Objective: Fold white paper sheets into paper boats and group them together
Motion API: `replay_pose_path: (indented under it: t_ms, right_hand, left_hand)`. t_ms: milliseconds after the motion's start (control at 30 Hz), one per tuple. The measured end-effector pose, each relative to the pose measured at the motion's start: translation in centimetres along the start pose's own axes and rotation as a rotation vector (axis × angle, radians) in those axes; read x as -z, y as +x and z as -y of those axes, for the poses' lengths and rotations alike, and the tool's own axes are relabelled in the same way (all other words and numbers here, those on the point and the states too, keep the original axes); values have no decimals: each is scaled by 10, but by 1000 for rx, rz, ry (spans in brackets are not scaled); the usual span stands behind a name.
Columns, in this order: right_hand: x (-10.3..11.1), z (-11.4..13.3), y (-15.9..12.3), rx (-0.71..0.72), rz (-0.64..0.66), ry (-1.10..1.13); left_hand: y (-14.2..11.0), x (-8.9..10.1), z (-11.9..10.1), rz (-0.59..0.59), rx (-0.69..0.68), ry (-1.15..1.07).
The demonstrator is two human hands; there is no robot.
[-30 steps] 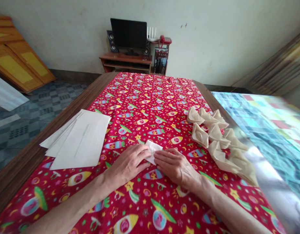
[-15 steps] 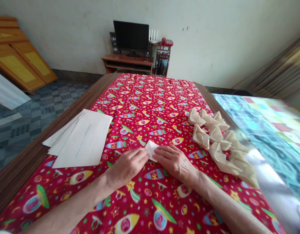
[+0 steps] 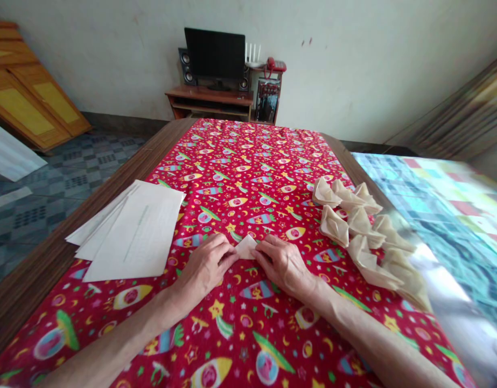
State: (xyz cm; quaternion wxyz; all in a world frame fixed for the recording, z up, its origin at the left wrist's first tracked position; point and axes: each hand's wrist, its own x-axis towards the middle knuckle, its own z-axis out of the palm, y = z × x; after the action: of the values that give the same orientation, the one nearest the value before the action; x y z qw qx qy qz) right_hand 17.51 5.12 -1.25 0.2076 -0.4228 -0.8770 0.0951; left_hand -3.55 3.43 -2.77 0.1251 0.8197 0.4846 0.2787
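Note:
A small folded piece of white paper (image 3: 246, 248) lies on the red patterned cloth (image 3: 252, 186), its pointed corner away from me. My left hand (image 3: 210, 261) pinches its left edge between thumb and fingers. At the opposite edge, my right hand (image 3: 281, 262) grips the paper the same way. The fingertips cover both side corners. To the right of my hands stand several folded paper boats (image 3: 366, 226) in rows, cream coloured. On the left rests a fanned stack of white paper sheets (image 3: 137, 231) with faint print.
The cloth covers a table with a brown wooden edge (image 3: 123, 178). Beyond it, a black monitor (image 3: 215, 60) with speakers and a red telephone (image 3: 275, 65) stand on a desk (image 3: 210, 96). A wooden cabinet (image 3: 34, 91) is far left; a bed (image 3: 429, 188) adjoins on the right.
Both hands have shifted their hold from pressing flat on the paper to pinching its two sides. The paper now shows as a smaller triangle instead of a taller diamond-like shape.

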Motion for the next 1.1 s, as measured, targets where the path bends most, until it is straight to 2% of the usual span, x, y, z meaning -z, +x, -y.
replay_pose_path:
  t_ms: [300,867,933,1000,1100]
  right_hand:
    - [0,5,9,-120,20,-120]
    - [-3,7,14,-147,71,-253]
    - [-3,7,13,-154,74,-247]
    - [-3,8,13,-161,73,-236]
    - [-4,8,13,-157,60,-222]
  left_hand:
    - [6,2,-5,30,72,275]
    - [9,2,-8,15,115,411]
    - [8,4,-11,-16,84,379]
    - [5,6,-15,-46,-19,341]
    - [-4,7,-23,11,-204,321]
